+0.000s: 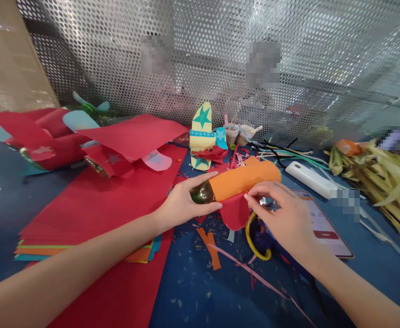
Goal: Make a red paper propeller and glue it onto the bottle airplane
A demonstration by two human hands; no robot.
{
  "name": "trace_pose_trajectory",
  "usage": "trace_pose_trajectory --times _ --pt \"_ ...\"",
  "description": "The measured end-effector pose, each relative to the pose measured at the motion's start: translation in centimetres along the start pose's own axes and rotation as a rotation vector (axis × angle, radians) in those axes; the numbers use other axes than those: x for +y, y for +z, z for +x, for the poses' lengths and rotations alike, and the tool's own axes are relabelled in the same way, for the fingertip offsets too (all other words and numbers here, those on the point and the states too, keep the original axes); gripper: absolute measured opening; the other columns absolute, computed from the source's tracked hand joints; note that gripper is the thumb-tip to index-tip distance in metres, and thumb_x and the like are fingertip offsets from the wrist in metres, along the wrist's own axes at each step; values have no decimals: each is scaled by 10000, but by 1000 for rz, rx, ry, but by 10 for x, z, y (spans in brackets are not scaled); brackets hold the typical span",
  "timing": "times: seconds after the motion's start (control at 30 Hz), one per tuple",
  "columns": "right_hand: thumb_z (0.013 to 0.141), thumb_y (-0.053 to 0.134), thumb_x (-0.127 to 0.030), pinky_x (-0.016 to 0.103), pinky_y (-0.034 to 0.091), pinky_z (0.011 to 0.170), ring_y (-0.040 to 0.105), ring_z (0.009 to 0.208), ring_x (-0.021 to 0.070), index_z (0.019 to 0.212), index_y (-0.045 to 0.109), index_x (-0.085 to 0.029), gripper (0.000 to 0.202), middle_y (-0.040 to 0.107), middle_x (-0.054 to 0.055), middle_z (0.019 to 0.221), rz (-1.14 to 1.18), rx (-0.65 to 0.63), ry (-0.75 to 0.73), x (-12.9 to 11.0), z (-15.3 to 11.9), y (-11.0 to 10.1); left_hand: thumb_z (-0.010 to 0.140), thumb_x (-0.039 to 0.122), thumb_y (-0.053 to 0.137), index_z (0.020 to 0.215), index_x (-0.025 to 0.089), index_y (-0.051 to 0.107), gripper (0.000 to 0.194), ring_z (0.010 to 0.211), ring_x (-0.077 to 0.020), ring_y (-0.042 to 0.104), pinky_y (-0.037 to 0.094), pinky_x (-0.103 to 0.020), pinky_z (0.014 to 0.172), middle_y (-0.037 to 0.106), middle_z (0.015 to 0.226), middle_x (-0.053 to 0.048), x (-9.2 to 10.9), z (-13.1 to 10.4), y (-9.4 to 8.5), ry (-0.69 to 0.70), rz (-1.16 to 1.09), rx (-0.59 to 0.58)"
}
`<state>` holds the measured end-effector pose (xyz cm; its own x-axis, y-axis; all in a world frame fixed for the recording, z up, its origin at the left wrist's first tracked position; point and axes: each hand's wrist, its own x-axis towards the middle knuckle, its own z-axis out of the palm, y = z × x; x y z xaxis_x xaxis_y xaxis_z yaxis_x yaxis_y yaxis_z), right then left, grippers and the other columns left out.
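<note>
A dark green bottle [204, 193] lies tilted in the air, its body wrapped in orange paper [244, 180]. My left hand [182, 202] grips the bare green end, thumb below and fingers above. A rounded red paper piece [234, 213] hangs from the underside of the orange wrap. My right hand [285, 214] is closed in a pinch at the upper right edge of that red piece, where it meets the wrap. Just under my right hand lie scissors with a yellow handle loop [258, 241], partly hidden.
Coloured paper sheets [100, 214] are stacked at left, with red paper models [131, 136] behind. A yellow paper model with stars [201, 136] stands at the back. Orange scraps [210, 248], a phone [326, 228], a white power strip [309, 180] and corn husks [381, 177] lie around.
</note>
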<state>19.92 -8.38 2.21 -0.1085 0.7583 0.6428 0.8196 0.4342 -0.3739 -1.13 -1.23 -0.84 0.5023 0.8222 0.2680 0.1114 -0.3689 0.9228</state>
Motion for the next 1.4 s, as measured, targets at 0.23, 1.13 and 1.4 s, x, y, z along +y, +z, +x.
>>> trace_pose_trajectory --times 0.23,1.13,1.4 --pt "842 580 -110 250 518 645 619 674 146 820 568 -219 112 627 12 780 -81 -77 -18 -4 2 -2 704 353 746 1297 201 514 654 1185 -268 564 434 -435 1034 578 1320 -88 -1 -1 0 19 34 19" --pt "867 597 -169 278 548 688 652 709 149 885 610 -228 63 677 16 833 -55 -92 -36 3 3 -14 705 441 738 1313 235 504 683 1251 -275 503 381 -431 1068 552 1353 -68 1 0 -6 -43 25 -6" --pt "880 561 -146 305 527 733 629 733 160 903 608 -227 96 652 28 843 -125 17 -96 2 5 -19 826 445 569 1267 219 554 496 1236 -272 518 394 -418 1050 567 1335 -78 0 5 -11 -26 109 -20"
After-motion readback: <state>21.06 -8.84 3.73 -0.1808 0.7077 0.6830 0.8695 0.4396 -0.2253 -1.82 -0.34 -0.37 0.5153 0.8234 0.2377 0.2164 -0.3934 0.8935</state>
